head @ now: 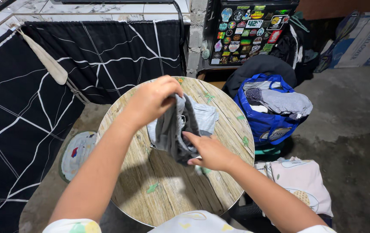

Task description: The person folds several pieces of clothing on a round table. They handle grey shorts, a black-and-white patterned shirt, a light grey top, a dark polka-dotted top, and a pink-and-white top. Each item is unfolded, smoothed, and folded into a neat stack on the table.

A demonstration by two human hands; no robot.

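Garment (174,133): grey, crumpled | left hand (152,100) pinching top | right hand (211,152) underneath

1. Grey garment (174,131): soft, crumpled, bunched and hanging in folds above the round wooden table.
2. Its top is pinched up; the lower part drapes onto a pale striped cloth.

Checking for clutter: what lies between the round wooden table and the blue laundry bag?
In the head view, nothing: only a narrow strip of floor separates the round wooden table from the blue laundry bag.
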